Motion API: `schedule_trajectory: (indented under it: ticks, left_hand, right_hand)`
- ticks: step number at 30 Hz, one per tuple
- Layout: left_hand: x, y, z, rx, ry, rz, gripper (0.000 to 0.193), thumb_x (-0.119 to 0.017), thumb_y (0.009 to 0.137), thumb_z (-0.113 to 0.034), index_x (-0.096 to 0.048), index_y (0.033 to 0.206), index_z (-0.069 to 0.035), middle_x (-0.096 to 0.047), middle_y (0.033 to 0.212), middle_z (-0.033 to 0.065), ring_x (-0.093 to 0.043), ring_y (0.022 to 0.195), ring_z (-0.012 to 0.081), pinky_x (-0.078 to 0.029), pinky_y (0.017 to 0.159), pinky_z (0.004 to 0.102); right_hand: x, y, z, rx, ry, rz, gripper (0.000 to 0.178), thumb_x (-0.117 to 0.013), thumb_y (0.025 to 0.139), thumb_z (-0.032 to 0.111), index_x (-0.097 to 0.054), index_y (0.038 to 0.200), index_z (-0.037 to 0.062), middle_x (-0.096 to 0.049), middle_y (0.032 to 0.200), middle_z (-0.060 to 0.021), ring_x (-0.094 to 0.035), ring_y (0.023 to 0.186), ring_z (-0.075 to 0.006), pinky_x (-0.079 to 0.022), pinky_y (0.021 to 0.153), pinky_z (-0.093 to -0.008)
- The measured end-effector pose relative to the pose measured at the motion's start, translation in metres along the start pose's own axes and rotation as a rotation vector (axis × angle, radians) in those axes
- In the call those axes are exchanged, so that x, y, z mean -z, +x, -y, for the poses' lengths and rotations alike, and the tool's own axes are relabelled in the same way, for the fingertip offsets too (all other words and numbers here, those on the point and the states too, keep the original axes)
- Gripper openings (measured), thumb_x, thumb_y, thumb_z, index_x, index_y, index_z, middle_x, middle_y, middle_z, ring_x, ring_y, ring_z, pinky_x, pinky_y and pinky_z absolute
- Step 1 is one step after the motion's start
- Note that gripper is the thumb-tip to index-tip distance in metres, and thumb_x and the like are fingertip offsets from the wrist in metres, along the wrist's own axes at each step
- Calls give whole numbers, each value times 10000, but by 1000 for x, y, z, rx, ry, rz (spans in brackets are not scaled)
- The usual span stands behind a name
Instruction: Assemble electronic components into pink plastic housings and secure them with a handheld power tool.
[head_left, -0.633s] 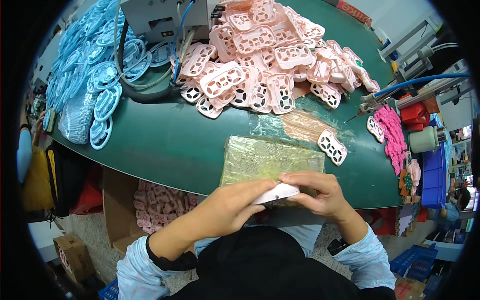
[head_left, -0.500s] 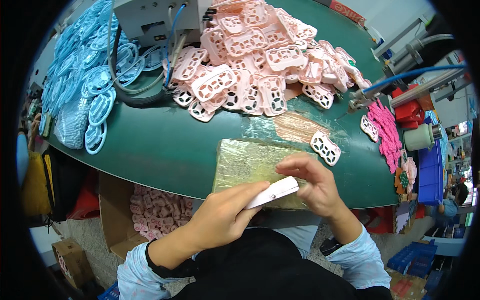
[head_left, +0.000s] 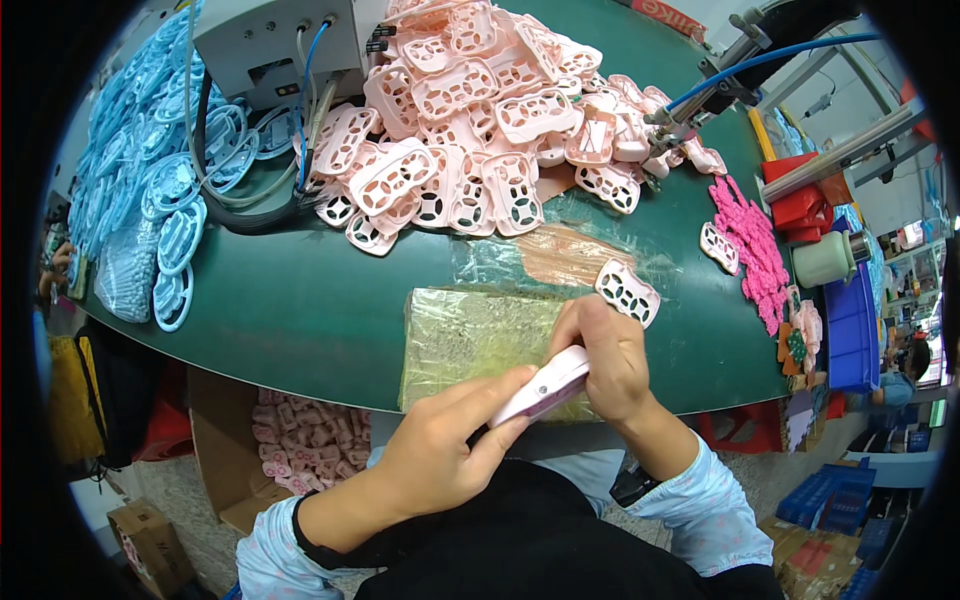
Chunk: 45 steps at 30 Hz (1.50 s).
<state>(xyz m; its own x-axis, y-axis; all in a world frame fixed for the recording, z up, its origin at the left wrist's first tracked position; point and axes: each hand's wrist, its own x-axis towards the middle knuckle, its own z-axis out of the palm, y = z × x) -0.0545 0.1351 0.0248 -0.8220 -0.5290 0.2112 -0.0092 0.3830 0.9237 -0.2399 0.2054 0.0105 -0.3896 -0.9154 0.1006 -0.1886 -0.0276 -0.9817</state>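
Between my hands is a pale pink-white plastic casing [head_left: 541,390], held tilted on its edge with a small round hole or screw in its side. My left hand [head_left: 430,445] pinches its near end between thumb and fingers. My right hand [head_left: 608,358] is closed around its far end, the thumb pressed on top. Below them lies a yellowish pad [head_left: 465,335] wrapped in clear film, at the table's front edge. A loose pink shell with oval cut-outs [head_left: 628,293] rests just beyond my right hand.
Pink shells [head_left: 460,130] are heaped at the back of the green table [head_left: 300,290]. Blue plastic frames [head_left: 180,235] and a grey control box [head_left: 275,55] stand left. A metal tool arm [head_left: 700,100] reaches in over bright pink parts [head_left: 748,250]. Below is a carton of pink pieces [head_left: 310,435].
My right hand, which was open beside the casing, has closed on its far end. The casing has turned, showing more of its pinkish underside. The whole view has shifted slightly.
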Motion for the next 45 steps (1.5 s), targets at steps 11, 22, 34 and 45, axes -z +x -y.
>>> schedule_trajectory:
  ticks: [11, 22, 34, 45]
  left_hand:
    - [-17, 0, -2, -146, 74, 9, 464, -703, 818, -28, -560, 1254, 40, -647, 1030, 222, -668, 835, 338, -545, 717, 358]
    - [19, 6, 7, 581, -869, 113, 446, -600, 949, -124, -484, 1327, 83, -649, 1143, 159, -657, 962, 174, -534, 861, 305]
    - [15, 15, 21, -216, 309, 106, 440, -721, 799, -146, -583, 1175, 35, -640, 1064, 164, -636, 956, 324, -500, 906, 399]
    - [-3, 21, 35, -285, 386, -28, 278, -669, 825, -97, -620, 1072, 22, -654, 929, 169, -647, 794, 347, -518, 757, 417]
  right_hand:
    - [4, -3, 9, 29, -19, -85, 571, -292, 1059, 344, -533, 643, 34, -481, 516, -48, -388, 481, -102, -312, 475, -249]
    - [36, 4, 29, 578, -386, 256, 509, -768, 765, 344, -603, 1122, 22, -612, 1155, -147, -599, 1048, -270, -508, 810, -326]
    - [34, -8, -21, 456, -525, 322, 395, -787, 695, 120, -657, 1061, 52, -679, 916, -105, -669, 815, -272, -533, 699, -354]
    - [33, -7, -15, 414, -663, 319, 441, -809, 707, 202, -638, 1072, 23, -667, 885, -131, -653, 769, -298, -527, 690, -370]
